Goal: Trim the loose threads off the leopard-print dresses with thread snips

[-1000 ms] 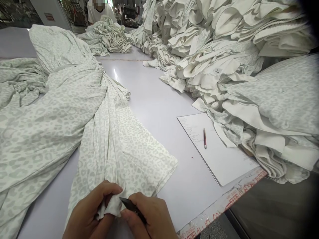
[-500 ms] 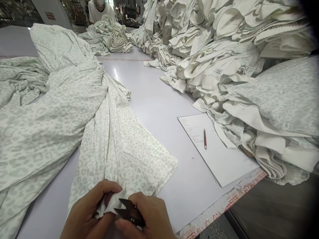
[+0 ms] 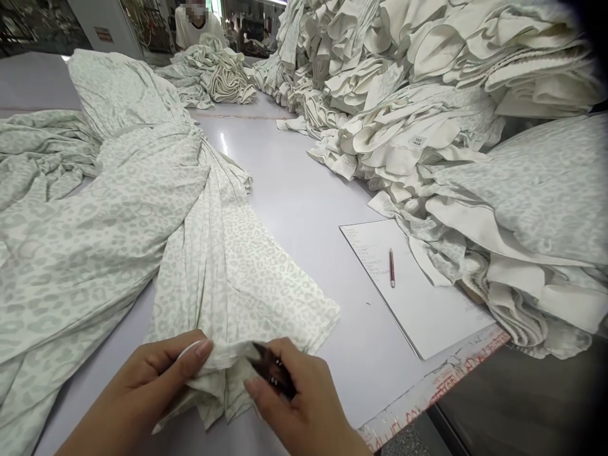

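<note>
At the bottom of the head view my left hand (image 3: 166, 373) pinches the hem of a pale green leopard-print garment (image 3: 237, 272) between thumb and fingers. My right hand (image 3: 304, 392) is wrapped round small dark thread snips (image 3: 273, 369), with the blades pointing up and left beside the gathered hem. The snips are slightly blurred, and I cannot tell whether their tips touch the cloth. The garment runs from my hands up the left of the table in loose folds.
Tall stacks of pale fabric pieces (image 3: 403, 120) fill the right side. A paper-covered board (image 3: 418, 310) with a dark red pencil (image 3: 392, 267) lies near the taped table edge (image 3: 427, 392). A person in a white top (image 3: 199, 28) stands at the far end.
Both hands have moved apart. The left hand shifted to a new grip along the hem, and the right hand carried the snips up and right. More of the hem now hangs below my hands.
</note>
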The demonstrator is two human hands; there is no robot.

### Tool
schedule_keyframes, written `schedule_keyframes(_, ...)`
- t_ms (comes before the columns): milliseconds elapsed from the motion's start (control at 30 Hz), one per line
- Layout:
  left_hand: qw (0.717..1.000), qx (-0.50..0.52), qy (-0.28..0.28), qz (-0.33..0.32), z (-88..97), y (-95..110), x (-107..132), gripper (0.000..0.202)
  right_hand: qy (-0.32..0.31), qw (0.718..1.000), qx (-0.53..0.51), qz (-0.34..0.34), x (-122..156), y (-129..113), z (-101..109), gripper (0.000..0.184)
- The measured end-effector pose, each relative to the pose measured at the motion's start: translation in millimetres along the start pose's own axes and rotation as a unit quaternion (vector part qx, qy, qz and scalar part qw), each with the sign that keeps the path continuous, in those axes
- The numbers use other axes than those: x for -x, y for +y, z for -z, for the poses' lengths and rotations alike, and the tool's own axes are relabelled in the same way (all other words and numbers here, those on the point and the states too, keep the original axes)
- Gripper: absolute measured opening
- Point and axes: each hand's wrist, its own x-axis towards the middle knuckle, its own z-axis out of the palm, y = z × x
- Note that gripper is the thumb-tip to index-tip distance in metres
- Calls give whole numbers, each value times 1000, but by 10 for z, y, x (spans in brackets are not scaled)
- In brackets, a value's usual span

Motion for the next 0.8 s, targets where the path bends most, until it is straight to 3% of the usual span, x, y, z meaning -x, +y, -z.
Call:
schedule_keyframes(67, 998, 39, -44, 33, 0, 2, -18, 36, -9, 998, 47, 36, 61, 5, -57, 14)
schedule_keyframes(200, 1000, -27, 3, 1, -79, 103, 21, 48, 37, 984, 147, 97, 63, 22, -160, 21)
schedule_keyframes(333, 997, -63, 36, -7, -157, 173, 83, 51, 53, 973, 163, 152, 11, 20, -183, 27)
schedule_keyframes(600, 997, -67, 40, -17, -127, 49, 59, 49, -6, 995, 96, 33, 101, 48, -116, 22)
schedule_keyframes(800, 992, -107, 35, -58, -130, -4, 33, 46, -2, 995, 92, 25, 99, 67, -160, 20)
